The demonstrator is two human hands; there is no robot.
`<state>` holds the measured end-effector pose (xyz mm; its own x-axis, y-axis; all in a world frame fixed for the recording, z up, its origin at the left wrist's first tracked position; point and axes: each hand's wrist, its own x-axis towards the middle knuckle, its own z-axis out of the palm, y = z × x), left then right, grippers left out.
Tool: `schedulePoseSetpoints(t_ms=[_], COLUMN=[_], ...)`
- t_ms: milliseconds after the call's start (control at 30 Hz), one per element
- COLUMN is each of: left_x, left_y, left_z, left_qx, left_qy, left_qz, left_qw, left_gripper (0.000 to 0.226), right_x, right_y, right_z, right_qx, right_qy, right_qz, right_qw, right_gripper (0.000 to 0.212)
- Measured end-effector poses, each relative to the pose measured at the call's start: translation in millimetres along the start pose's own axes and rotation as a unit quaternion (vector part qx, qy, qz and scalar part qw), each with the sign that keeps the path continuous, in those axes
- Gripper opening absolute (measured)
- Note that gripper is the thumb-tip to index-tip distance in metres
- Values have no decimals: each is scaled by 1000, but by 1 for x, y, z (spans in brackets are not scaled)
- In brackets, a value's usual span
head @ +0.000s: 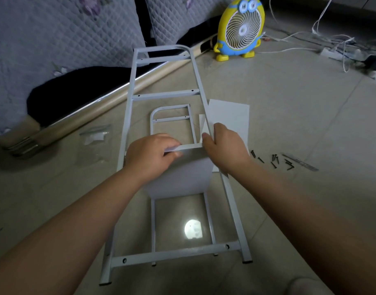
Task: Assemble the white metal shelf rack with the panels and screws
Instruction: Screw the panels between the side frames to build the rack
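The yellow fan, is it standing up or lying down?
Standing up. The yellow fan rests on its yellow feet on the floor, with its eyes at the top.

Dim light, round glare spot (193,229) on floor (289,124), warped edges

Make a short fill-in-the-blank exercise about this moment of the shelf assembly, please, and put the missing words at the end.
1. The left hand pinches the upper edge of the ____ panel.
2. The right hand holds a rail of the side frame, and the loose screws on the tiles beyond it are ____ in colour.
3. The cartoon fan standing near the bed has a mostly ____ body.

Missing words: white; black; yellow.
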<state>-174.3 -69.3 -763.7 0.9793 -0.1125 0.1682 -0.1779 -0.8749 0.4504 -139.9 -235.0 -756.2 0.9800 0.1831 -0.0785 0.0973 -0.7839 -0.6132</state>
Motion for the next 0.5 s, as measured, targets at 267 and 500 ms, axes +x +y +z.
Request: schedulePoseSetpoints(t_ms=[267,500], left_x=[-6,-2], left_y=[0,0], left_z=[4,3], left_qx=[-5,-4], left_qy=[33,32], left_qz=[3,-12], left_qw=[999,999], left_gripper=[24,19], right_x=[-19,-12], right_y=[13,13], right_z=[4,-1], right_qx=[63,66], right_qy=[18,-2], right_qz=[-61,-89], right_qw=[996,994], right_gripper=[23,46])
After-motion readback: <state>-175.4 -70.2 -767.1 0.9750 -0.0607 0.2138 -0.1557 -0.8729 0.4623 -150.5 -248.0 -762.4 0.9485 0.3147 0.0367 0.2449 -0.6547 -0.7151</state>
